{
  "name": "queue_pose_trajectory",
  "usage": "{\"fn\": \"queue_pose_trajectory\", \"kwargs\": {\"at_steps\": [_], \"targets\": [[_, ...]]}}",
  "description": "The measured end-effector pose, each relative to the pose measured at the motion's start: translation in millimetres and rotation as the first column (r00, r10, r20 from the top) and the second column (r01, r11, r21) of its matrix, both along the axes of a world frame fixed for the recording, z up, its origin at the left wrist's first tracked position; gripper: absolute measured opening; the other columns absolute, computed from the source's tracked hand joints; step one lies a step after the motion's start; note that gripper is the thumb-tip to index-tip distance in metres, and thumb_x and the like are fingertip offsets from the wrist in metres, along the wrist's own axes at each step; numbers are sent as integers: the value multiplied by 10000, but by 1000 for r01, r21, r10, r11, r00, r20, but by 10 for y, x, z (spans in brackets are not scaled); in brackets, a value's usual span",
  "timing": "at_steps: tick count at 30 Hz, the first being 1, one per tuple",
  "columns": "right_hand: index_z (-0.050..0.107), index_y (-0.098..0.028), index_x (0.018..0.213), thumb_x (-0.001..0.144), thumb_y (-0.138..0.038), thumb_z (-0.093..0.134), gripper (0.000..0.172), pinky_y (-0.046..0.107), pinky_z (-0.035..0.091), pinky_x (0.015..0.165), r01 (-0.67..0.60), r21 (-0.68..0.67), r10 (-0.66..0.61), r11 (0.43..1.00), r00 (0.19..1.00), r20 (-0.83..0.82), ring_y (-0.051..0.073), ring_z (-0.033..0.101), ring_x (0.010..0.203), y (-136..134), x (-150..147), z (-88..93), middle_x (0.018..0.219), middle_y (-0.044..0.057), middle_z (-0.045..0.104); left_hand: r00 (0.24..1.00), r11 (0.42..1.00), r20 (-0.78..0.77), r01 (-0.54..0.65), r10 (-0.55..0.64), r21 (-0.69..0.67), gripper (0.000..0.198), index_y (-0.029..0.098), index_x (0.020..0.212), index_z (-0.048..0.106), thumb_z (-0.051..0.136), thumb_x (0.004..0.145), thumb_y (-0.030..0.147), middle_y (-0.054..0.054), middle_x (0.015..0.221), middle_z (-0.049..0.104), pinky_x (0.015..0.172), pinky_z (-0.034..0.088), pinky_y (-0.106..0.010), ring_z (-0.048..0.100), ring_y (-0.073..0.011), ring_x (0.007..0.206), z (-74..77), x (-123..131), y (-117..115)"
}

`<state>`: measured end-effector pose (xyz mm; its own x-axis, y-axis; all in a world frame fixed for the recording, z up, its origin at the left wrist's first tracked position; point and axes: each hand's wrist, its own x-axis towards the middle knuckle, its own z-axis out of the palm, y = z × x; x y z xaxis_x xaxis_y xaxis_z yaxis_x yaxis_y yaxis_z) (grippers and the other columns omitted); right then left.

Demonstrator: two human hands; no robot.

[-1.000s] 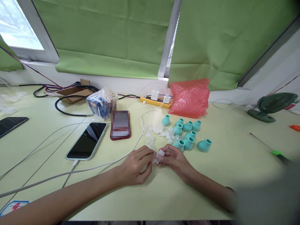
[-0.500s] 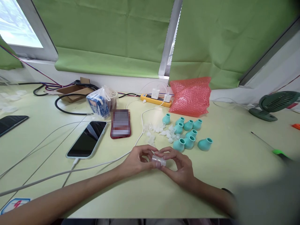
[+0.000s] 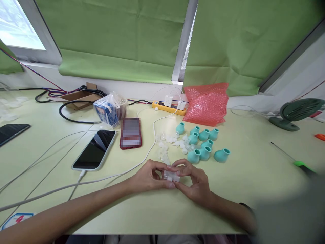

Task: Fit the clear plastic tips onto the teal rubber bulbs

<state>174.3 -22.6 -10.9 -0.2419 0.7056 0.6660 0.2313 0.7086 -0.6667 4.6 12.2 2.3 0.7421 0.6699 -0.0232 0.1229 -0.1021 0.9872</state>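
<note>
Holding: clear cylinder (image 3: 171, 176), between both hands at the near surface (image 3: 177, 215); I judge two-handed handling in hand.
Left hand (image 3: 154, 174): pinching it, thumb below.
Right hand (image 3: 194, 179): pinching its other end.
Next move: calls, I'd judge, for light, even pressure.
Beyond: translucent pieces (image 3: 182, 144), teal bulbs (image 3: 205, 154) crowding right-hand reach; white cable (image 3: 153, 129) left.
Far: red bubble-wrap bag (image 3: 206, 105).

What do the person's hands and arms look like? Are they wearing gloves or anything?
No gloves! The left hand and right hand are bare, and no rings show. The left forearm has no sleeve or band in view. Around the right forearm, toward the elbow, there's a thin dark edge; it's too blurry to tell if it's a band or a sleeve.
</note>
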Motion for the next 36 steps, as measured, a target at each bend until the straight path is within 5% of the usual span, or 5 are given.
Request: {"fn": "queue_pose_trajectory", "kwargs": {"at_steps": [7, 17, 24, 31, 36], "targets": [[478, -222, 785, 613, -19, 613, 299, 310, 505, 646, 21, 34, -22, 999, 999, 40, 179, 551, 866, 5, 3, 3, 873, 36, 630, 998, 999, 62, -23, 20, 47, 269, 114, 899, 630, 594, 670, 251, -32, 720, 586, 541, 393, -185, 481, -112, 635, 46, 3, -12], [484, -219, 800, 626, -38, 617, 284, 306, 503, 640, 71, 105, -77, 992, 995, 59, 176, 565, 842, 11, 1, 37, 880, 43, 632, 996, 999, 85, -38, 35, 34, 380, 107, 938, 610, 672, 592, 252, -49, 761, 611, 570, 424, -214, 526, -132, 658, 3, 5, -8], [482, -220, 785, 641, -23, 592, 268, 310, 507, 633, 74, 131, -80, 989, 996, 37, 171, 559, 845, 18, 2, 50, 899, 45, 629, 997, 992, 72, -46, 37, 119, 310, 98, 976, 590, 569, 694, 224, -74, 841, 613, 603, 422, -219, 532, -141, 716, 53, -13, -17], [482, -221, 785, 642, -32, 598, 264, 313, 508, 645, 60, 113, -70, 992, 993, 90, 177, 567, 852, -14, 0, 47, 913, 53, 632, 997, 970, 70, -34, 18, 243, 276, 104, 945, 624, 564, 689, 188, -42, 685, 566, 558, 393, -205, 485, -110, 619, 109, -31, -9], [479, -220, 796, 663, -48, 580, 240, 306, 508, 658, 69, 108, -81, 992, 990, 111, 178, 580, 860, -30, -12, 53, 920, 59, 623, 997, 981, 75, -19, 4, 191, 269, 107, 935, 628, 563, 700, 222, -61, 736, 578, 579, 411, -215, 507, -125, 663, 88, -36, 3]]}}
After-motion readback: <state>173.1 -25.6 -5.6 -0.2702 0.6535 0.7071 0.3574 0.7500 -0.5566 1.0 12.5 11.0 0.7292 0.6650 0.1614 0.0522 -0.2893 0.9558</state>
